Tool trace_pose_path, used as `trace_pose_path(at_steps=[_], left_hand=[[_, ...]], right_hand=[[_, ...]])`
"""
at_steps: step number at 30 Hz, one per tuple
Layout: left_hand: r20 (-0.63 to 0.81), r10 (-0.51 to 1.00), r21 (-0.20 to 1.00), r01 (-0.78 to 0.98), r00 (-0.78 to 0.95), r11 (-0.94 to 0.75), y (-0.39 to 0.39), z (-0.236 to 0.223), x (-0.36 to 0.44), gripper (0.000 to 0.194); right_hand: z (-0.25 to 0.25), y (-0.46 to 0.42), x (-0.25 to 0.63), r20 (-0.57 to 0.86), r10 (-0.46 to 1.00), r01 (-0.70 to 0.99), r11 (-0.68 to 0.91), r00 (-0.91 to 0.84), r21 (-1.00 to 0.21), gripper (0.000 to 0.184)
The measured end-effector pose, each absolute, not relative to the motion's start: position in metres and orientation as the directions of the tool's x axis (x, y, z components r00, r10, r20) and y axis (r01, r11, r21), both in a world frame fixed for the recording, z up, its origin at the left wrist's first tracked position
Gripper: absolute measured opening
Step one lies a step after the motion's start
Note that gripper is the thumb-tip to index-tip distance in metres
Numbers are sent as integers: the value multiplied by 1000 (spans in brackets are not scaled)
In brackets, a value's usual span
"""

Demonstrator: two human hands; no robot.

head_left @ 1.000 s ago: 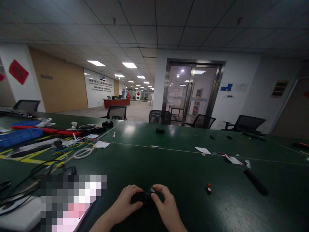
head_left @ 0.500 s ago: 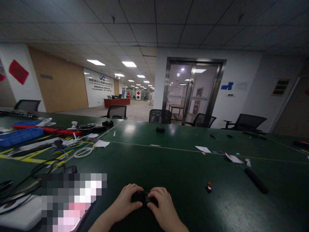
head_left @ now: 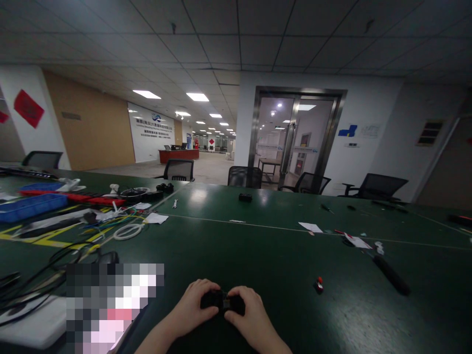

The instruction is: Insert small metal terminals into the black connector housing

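Observation:
Near the table's front edge, my left hand [head_left: 190, 306] grips the left end of a small black device [head_left: 225, 302] between thumb and fingers. My right hand [head_left: 251, 310] pinches its right end the same way. Between the thumbs a narrower, slightly shiny middle part shows; the fingers cover much of the rest, so I cannot tell the device's exact kind. It is close to the green tabletop [head_left: 206, 250], and whether it touches is unclear. To the right lies a small red and silver piece [head_left: 319, 285].
A long black-handled tool [head_left: 391, 274] and paper scraps [head_left: 357, 241] lie at right. On the left are a blurred-out bright patch [head_left: 121, 305], a white box [head_left: 33, 324], cables, a coiled white cord [head_left: 128, 232] and a blue tray [head_left: 33, 207]. A black block [head_left: 245, 197] stands farther back.
My right hand has shifted slightly to the right, and a little more of the black device's middle shows between the thumbs. Both hands keep their hold.

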State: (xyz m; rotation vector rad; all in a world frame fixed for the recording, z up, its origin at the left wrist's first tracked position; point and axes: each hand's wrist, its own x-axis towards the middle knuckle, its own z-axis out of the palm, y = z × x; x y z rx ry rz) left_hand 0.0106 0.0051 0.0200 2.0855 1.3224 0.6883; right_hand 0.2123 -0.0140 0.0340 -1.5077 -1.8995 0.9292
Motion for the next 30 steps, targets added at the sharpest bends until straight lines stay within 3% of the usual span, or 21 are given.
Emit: trace_pose_path(at_steps=[12,20,30], left_hand=[[109,924,698,634,366,-334,3,23,11,50],[110,926,689,644,361,-332,2,23,12,60],[98,925,690,645,366,-328,2,23,14,55]], right_hand=[[33,-15,215,-37,972,567,103,-231,-818,35],[29,-13,215,71,967,602,209,-245,-771,35],[39,-17,214,35,964,618,195,-262,-762,31]])
